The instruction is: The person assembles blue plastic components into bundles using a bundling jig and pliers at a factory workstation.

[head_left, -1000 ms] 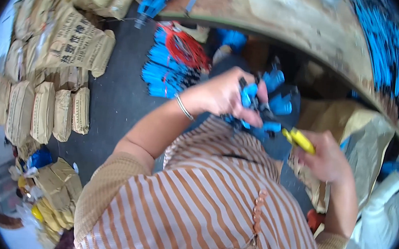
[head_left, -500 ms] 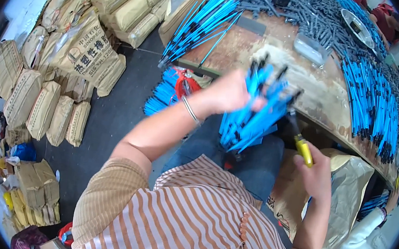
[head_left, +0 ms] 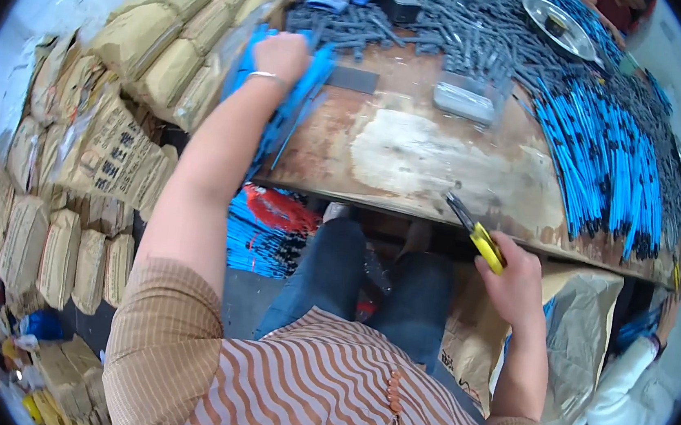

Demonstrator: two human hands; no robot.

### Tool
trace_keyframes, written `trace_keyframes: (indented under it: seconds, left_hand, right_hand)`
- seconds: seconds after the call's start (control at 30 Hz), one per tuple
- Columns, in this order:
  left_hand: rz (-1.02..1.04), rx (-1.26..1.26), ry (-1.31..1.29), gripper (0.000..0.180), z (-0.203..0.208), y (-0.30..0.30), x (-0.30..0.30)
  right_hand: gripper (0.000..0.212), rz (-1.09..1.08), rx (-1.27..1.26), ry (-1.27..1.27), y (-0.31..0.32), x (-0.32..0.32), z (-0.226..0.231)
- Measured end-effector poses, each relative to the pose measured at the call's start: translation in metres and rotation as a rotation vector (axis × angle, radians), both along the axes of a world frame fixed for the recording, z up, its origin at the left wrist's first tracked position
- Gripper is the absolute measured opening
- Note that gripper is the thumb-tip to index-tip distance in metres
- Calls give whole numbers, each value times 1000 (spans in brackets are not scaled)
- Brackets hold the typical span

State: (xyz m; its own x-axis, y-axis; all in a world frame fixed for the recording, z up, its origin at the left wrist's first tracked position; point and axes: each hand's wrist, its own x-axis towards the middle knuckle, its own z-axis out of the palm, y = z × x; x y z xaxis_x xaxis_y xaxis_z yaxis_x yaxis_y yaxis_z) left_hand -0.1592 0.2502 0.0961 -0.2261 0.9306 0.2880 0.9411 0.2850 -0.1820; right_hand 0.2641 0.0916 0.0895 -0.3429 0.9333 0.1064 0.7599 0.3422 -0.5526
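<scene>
The left hand (head_left: 280, 57), grip indiscernible, apparently arranges blue strips (head_left: 311, 78) on the left of the tabletop (head_left: 420, 155), calling for neat alignment; the right hand (head_left: 514, 280) clasps a yellow-handled tool (head_left: 483, 243).

from the wearer's head, a wide fisheye view looks down and forward: the striped top (head_left: 316, 382) looms nearest at six o'clock, left hand (head_left: 280, 55) at eleven and right hand (head_left: 512, 282) at four farther off, workbench (head_left: 412, 150) stretching toward one.
</scene>
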Motion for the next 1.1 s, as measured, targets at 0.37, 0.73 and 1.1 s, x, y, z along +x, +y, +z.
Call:
trace_keyframes:
  seconds: [0.37,0.73,1.1]
  left_hand:
    - [-168,412,150,39,9,-6,22]
    - [-713,228,-1157,26,17,-43,204]
    - [-484,107,-2169,19,-22,-2,240]
  right_hand:
    - [37,-128,275,-371,80,-1,-40]
    - [12,-372,589,-454,202,76,-39]
    - [20,-317,142,-135,194,53,28]
